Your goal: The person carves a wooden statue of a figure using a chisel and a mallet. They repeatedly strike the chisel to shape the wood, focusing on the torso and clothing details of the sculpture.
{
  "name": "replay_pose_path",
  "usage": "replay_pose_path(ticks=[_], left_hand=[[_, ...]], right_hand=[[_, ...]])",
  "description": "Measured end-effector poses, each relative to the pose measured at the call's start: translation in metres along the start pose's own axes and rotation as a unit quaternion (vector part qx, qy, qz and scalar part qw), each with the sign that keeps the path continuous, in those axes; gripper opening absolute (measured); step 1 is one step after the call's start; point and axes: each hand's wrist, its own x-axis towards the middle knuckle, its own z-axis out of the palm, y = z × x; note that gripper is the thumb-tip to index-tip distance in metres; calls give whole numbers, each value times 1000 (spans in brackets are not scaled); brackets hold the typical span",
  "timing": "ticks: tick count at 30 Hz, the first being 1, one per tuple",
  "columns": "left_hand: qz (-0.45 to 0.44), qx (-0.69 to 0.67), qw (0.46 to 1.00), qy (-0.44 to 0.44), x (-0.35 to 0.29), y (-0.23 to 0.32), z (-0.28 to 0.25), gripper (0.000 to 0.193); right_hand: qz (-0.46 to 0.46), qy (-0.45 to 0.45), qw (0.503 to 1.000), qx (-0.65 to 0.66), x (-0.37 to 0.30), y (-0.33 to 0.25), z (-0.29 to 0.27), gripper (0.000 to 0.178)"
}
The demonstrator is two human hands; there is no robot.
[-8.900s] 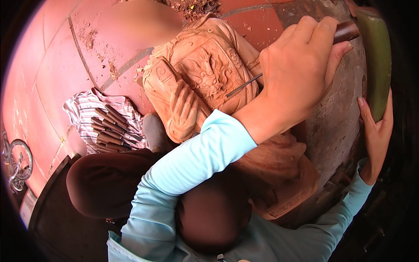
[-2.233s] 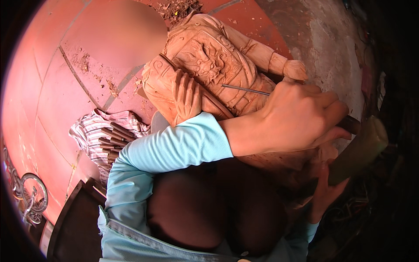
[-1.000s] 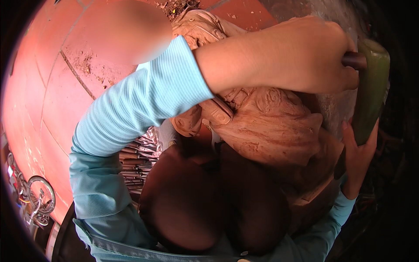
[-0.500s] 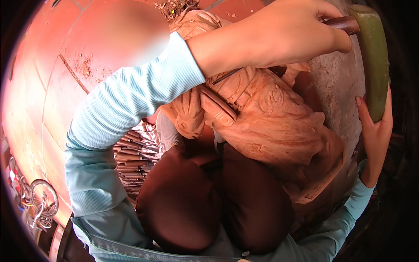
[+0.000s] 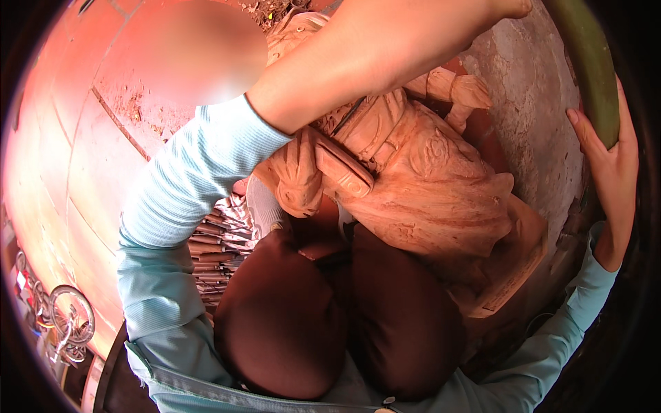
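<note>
My left hand [image 5: 482,17] reaches across to the upper right, cut off by the top edge; its fingers and anything in them are hidden. At the far right my right hand [image 5: 614,165] grips the lower end of a long green block [image 5: 597,76], like a sharpening stone, with the thumb on one side and the fingers on the other. The block's upper end runs out of view. Below my left forearm lies a carved wooden figure [image 5: 427,186] in folded robes, tilted across the floor in front of my knees.
Several wooden-handled carving tools [image 5: 212,258] lie bunched left of my knees [image 5: 282,323]. A bicycle [image 5: 71,315] stands at the far left. Red floor tiles [image 5: 76,165] spread out on the left, and a rough grey slab [image 5: 533,89] lies beyond the figure.
My left hand, earlier closed on a brown wooden handle against the green block, has moved up and partly out of view. My right hand and the block have shifted up and slightly right.
</note>
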Motion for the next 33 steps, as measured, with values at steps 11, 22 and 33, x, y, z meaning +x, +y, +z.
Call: replay_pose_path(ticks=[11,22,33], left_hand=[[33,-49,990,128,-1,-14,-9,12],[40,-110,977,179,-9,0,-10,13],[381,377,843,46,-56,-32,80,18]], right_hand=[[-70,-80,992,-62,56,-19,2,55],[-28,-124,991,-34,57,-31,8,53],[168,29,967,190,-55,-14,13,44]])
